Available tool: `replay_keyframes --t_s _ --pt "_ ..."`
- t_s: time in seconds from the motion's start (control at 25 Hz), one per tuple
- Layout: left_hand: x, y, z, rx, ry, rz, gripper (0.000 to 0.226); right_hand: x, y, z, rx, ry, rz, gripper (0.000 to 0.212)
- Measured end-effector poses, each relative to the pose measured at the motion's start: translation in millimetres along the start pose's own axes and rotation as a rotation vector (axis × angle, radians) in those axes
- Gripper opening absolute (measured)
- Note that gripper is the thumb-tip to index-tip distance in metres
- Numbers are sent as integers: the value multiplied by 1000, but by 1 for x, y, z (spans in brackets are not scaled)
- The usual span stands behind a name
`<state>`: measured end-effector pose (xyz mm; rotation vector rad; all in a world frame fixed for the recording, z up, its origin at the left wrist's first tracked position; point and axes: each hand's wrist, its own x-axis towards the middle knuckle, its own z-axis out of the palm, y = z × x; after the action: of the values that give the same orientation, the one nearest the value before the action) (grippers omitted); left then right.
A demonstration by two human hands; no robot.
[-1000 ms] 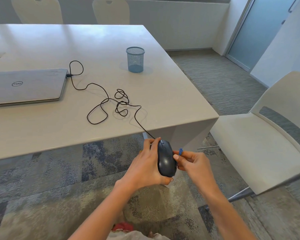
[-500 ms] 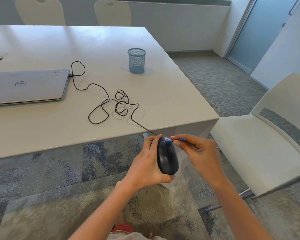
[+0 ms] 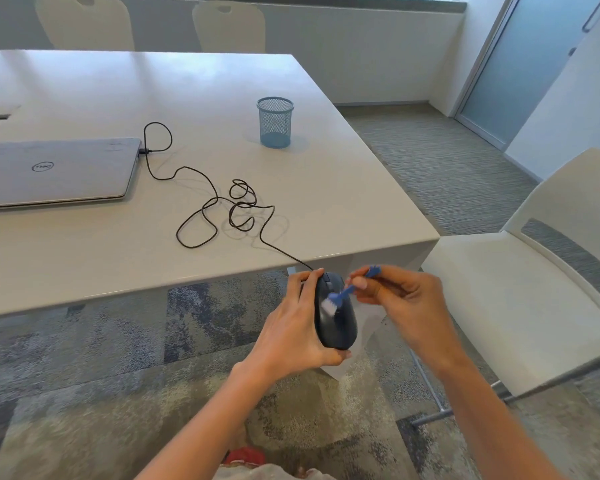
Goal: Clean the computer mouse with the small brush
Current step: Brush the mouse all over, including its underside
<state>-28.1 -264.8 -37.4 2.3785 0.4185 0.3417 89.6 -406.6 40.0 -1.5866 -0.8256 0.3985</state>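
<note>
Head view: a closed laptop (image 3: 54, 169) lies on the counter (image 3: 84, 258); its cable (image 3: 201, 206) runs to the mouse (image 3: 336, 323) gripped in the left hand (image 3: 293, 332), below the counter edge. Right hand (image 3: 407, 301) pinches the small brush (image 3: 340, 297), bristles touching the mouse top.

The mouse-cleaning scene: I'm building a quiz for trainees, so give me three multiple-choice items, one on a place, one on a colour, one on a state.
1. Where is the mouse?
A. On the table
B. Held off the table's edge
C. On the chair

2. What colour is the brush handle?
A. Blue
B. Red
C. Green

3. What state is the laptop in?
A. Open
B. Closed
C. Upright on its side

Answers:
1 B: the left hand grips the mouse over the carpet, beyond the table.
2 A: the handle pinched by the right hand is blue, with white bristles on the mouse.
3 B: its lid lies flat, logo up, with the cable plugged in.
</note>
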Motion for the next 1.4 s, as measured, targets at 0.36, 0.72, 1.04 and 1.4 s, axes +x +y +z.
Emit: replay_keyframes --t_s 0.36,0.72,1.04,1.4 --pt "1 1 -1 17 31 -6 126 4 2 -5 -338 296 -85 9" --pt "3 0 3 13 39 12 127 12 6 -5 -154 375 14 8" --pt "4 2 4 15 42 16 126 15 9 -6 -76 388 26 7" --pt "6 2 1 22 48 -4 126 1 10 -9 -28 338 104 5"
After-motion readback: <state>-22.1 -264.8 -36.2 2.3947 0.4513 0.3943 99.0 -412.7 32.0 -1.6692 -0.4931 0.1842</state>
